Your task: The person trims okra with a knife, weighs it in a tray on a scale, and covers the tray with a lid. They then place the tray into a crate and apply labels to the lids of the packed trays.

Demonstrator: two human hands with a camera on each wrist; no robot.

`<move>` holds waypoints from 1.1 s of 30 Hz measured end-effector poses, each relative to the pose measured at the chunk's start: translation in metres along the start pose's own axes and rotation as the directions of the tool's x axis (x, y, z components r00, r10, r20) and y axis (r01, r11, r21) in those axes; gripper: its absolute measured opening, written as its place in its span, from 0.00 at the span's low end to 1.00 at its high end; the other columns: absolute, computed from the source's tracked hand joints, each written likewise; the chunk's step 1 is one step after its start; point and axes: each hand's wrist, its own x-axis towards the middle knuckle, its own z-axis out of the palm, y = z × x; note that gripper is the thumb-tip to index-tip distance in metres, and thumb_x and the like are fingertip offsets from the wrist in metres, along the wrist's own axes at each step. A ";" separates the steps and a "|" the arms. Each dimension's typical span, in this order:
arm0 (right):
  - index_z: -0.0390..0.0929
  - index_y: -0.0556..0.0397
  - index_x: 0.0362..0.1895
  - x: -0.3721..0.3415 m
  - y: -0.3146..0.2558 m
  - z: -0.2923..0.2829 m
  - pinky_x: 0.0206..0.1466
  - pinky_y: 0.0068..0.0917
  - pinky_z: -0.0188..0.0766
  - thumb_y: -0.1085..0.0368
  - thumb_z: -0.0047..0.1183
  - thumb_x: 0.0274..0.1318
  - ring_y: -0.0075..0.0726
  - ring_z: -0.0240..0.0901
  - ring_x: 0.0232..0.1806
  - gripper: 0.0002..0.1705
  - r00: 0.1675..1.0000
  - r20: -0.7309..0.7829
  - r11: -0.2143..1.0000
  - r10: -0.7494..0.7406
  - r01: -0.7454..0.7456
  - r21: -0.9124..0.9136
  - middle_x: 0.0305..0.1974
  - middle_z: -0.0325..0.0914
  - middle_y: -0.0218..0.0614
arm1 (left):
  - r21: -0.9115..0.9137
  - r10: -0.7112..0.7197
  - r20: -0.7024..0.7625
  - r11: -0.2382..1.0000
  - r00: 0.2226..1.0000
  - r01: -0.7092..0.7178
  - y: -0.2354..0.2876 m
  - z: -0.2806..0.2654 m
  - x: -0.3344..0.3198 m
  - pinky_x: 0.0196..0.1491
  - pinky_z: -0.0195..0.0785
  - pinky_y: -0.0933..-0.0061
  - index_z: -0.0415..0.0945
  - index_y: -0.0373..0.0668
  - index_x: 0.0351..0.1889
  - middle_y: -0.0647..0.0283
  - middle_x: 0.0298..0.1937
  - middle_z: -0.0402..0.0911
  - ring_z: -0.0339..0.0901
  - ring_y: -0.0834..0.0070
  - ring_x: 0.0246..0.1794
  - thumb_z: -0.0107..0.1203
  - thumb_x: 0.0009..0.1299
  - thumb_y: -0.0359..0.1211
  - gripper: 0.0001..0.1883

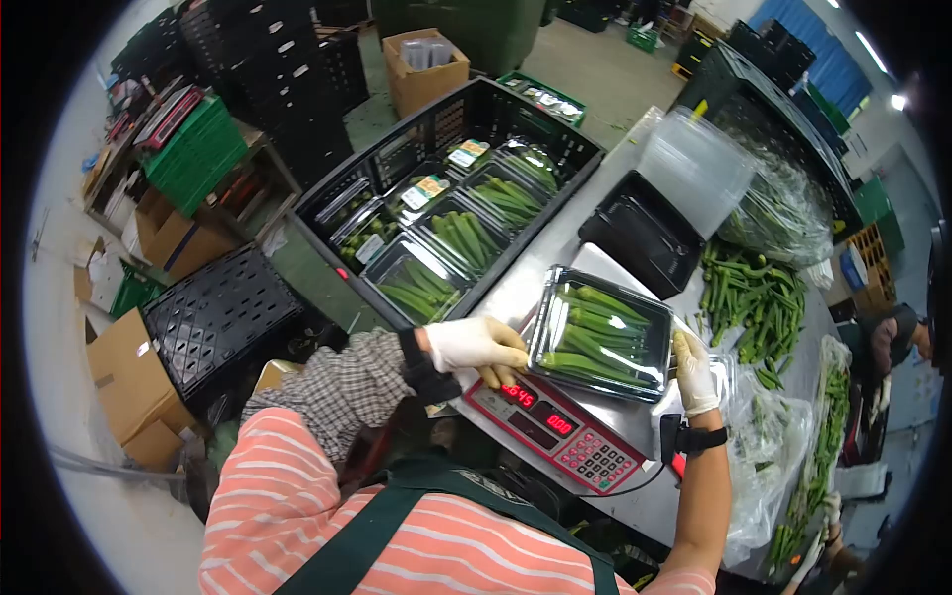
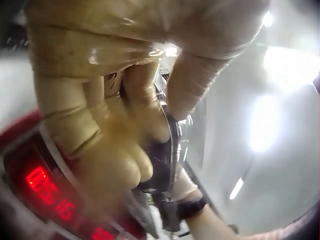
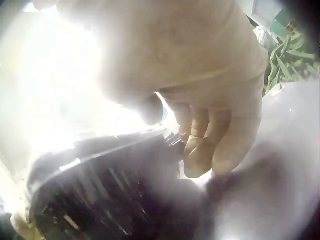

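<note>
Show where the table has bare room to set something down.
Metal table: a bare strip between the black crate and held okra pack; another patch at the near edge between red scale and plastic bag, partly hidden by right forearm. Crowded: far side, with empty black tray, clear plastic stack and loose okra close together.

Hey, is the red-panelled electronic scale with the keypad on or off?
On: red digits glow on the red-panelled electronic scale in the head view, and lit digits show in the left wrist view too.
</note>
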 end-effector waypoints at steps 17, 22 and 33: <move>0.70 0.55 0.50 -0.002 -0.087 0.068 0.39 0.22 0.69 0.46 0.33 0.65 0.24 0.70 0.39 0.27 0.990 -0.067 0.769 -0.124 0.139 0.624 0.42 0.74 0.32 | -0.376 0.481 -0.368 0.705 0.795 -0.601 0.033 -0.009 -0.006 0.49 0.66 0.71 0.58 0.42 0.62 0.64 0.55 0.70 0.69 0.76 0.52 0.50 0.68 0.40 0.26; 0.66 0.58 0.52 0.000 -0.117 0.059 0.32 0.21 0.70 0.48 0.37 0.64 0.25 0.68 0.31 0.27 0.989 -0.058 0.821 -0.136 0.145 0.552 0.41 0.70 0.39 | -0.393 0.324 -0.624 0.656 0.711 -0.644 0.058 -0.104 -0.001 0.49 0.67 0.49 0.66 0.50 0.55 0.65 0.53 0.70 0.69 0.67 0.51 0.43 0.70 0.46 0.19; 0.70 0.57 0.43 -0.202 0.011 -0.079 0.18 0.22 0.70 0.41 0.35 0.62 0.29 0.71 0.19 0.30 0.664 -0.573 0.843 0.481 -0.170 0.511 0.26 0.74 0.35 | -0.084 0.051 -0.957 0.894 0.285 -0.441 0.002 -0.425 0.192 0.49 0.68 0.51 0.61 0.38 0.57 0.52 0.56 0.65 0.65 0.56 0.53 0.60 0.59 0.42 0.32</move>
